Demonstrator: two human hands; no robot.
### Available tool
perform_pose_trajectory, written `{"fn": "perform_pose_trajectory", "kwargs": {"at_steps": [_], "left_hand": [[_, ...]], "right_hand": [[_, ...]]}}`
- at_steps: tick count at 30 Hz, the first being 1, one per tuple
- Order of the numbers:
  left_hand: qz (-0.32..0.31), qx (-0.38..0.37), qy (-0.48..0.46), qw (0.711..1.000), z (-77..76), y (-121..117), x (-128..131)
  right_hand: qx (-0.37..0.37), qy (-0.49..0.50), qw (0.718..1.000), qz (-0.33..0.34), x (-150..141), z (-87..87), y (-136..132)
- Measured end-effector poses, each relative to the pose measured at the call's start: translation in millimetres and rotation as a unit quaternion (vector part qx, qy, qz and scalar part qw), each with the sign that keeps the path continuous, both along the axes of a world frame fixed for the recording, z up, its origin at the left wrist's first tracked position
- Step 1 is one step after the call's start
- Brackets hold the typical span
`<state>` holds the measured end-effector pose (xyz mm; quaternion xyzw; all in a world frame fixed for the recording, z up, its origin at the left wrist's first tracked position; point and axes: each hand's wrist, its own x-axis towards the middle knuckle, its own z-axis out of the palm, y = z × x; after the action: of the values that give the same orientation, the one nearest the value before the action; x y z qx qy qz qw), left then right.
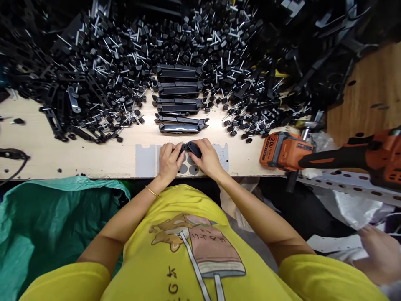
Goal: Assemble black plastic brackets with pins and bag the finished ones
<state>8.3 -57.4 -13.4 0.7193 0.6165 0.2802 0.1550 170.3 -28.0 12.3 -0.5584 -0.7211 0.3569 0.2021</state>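
Note:
At the table's front edge my left hand [169, 162] is closed around a small black plastic part [183, 148]. My right hand [208, 159] grips another rounded black part [194, 149]. The two dark ends meet between my fingertips; whether they are one piece I cannot tell. Under my hands lies a light sheet with grey round discs [194, 169], partly covered by my fingers. A plain grey sheet [145, 160] lies to its left. Just beyond my hands, several long black assemblies [179, 126] are lined up in a column.
A heap of black-headed pins with metal shafts [125, 83] spreads across the back. Black slotted parts [53, 121] lie at left. An orange power tool [288, 149] rests at right. A green bag [62, 217] hangs at lower left. Another person's hand [379, 251] shows at lower right.

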Motion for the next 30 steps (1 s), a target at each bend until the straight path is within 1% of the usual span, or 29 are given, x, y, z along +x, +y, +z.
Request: {"fn": "perform_pose_trajectory", "kwargs": {"at_steps": [3,6,12,17,22,30], "left_hand": [[-0.007,-0.005,0.003,1.000,-1.2,3.1,4.6],[-0.011,0.005,0.005,1.000,-1.7,7.0,11.0],[0.005,0.007,0.014,1.000,-3.6,9.6,16.8],[-0.022,-0.013,0.012,1.000,-3.5,11.5,15.5],[0.011,-0.045,0.019,0.999,-0.6,9.3,21.7],[0.009,-0.081,0.050,0.995,5.3,10.2,21.0]], "right_hand": [[0.004,0.005,1.000,0.002,0.8,-0.6,2.1],[0.023,-0.005,1.000,-0.004,2.3,-2.3,3.9],[0.032,-0.019,0.999,-0.006,5.1,-6.2,6.1],[0.039,-0.020,0.999,-0.008,6.1,-6.1,7.1],[0.036,-0.018,0.999,-0.004,8.0,-7.3,8.0],[0.047,-0.021,0.999,0.011,10.6,-9.5,9.1]]}}
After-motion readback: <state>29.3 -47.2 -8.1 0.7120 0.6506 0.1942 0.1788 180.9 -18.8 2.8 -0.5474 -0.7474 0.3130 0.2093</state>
